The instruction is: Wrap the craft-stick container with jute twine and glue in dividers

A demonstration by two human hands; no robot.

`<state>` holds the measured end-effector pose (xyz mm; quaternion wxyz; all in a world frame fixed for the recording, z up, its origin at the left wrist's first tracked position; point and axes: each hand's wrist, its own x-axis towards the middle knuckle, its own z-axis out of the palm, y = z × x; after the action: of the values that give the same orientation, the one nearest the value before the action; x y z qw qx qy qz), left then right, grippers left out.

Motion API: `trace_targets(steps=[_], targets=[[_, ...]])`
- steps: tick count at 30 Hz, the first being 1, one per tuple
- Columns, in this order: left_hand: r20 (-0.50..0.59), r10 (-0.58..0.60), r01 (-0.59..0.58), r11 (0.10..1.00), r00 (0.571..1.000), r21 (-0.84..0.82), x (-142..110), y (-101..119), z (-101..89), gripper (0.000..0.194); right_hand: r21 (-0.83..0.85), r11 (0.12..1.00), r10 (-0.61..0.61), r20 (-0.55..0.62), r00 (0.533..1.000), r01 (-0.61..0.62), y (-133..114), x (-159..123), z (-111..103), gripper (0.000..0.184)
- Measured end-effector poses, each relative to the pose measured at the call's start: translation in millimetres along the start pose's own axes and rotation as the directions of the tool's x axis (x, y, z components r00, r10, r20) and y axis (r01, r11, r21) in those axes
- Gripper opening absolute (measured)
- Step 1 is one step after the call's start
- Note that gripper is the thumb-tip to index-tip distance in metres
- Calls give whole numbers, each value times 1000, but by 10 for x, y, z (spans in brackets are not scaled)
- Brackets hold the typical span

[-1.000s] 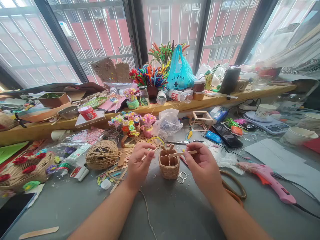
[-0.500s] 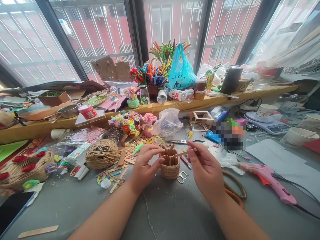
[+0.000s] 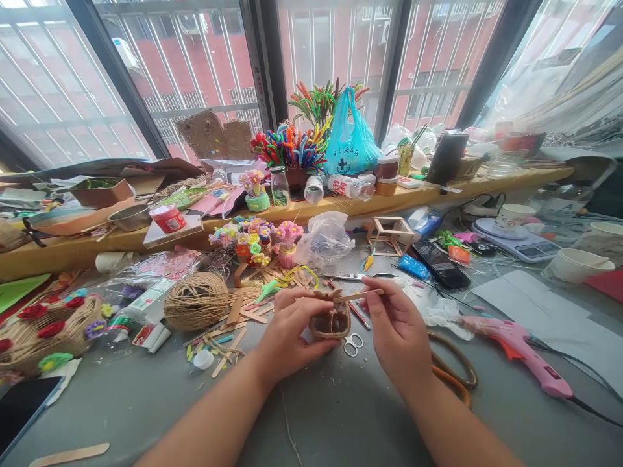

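Note:
My left hand (image 3: 292, 327) is closed around the left side of a small twine-wrapped basket (image 3: 332, 332), its thumb along the near side. The basket is tilted so that its opening faces me, and dividers show inside. Between the thumb and fingers of my right hand (image 3: 399, 327) is a thin wooden craft stick (image 3: 357, 296), pointing left above the basket's rim. The stick's far end comes close to my left fingers; whether they touch I cannot tell. Small white-handled scissors (image 3: 354, 345) lie just right of the basket.
A pink hot glue gun (image 3: 518, 350) lies to the right with its cord trailing. On the left are a ball of twine (image 3: 195, 301), scattered wooden sticks (image 3: 238, 311) and a flower-trimmed woven piece (image 3: 53, 331). Behind stand pipe-cleaner flowers (image 3: 287, 233) and a wooden frame (image 3: 390, 235).
My left hand has come down onto the basket and taken hold of it. The basket has tipped from upright, opening toward me. My right hand still holds the stick.

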<state>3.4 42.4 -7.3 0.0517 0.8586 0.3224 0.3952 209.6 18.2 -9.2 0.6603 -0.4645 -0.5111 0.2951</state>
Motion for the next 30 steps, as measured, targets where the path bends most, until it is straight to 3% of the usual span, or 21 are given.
trace_targets(steps=[3, 6, 13, 19, 22, 27, 30], targets=[[-68, 154, -149, 986, 986, 73, 12, 37, -30, 46, 9, 999, -50, -30, 998, 51, -10, -20, -9, 18], [-104, 221, -210, 972, 970, 107, 25, 65, -48, 42, 10, 994, -104, -23, 994, 104, -15, -35, -38, 20], [-48, 113, -111, 993, 993, 29, 34, 35, -36, 56, -64, 982, -166, 129, 978, 175, 49, -55, -38, 26], [4, -47, 47, 998, 999, -44, 22, 10, -38, 50, -33, 978, -205, 84, 975, 208, 43, -70, -53, 15], [-11, -67, 66, 996, 998, -59, 8, -2, -36, 50, -31, 975, -216, 67, 974, 218, 7, -72, -74, 19], [-17, -45, 44, 997, 999, -65, 3, 1, -26, 49, -66, 955, -263, 271, 926, 290, 15, -47, -11, 22], [-5, -31, 31, 997, 1000, -76, 20, 22, -31, 47, -127, 941, -263, 307, 914, 314, 44, -36, 39, 14]])
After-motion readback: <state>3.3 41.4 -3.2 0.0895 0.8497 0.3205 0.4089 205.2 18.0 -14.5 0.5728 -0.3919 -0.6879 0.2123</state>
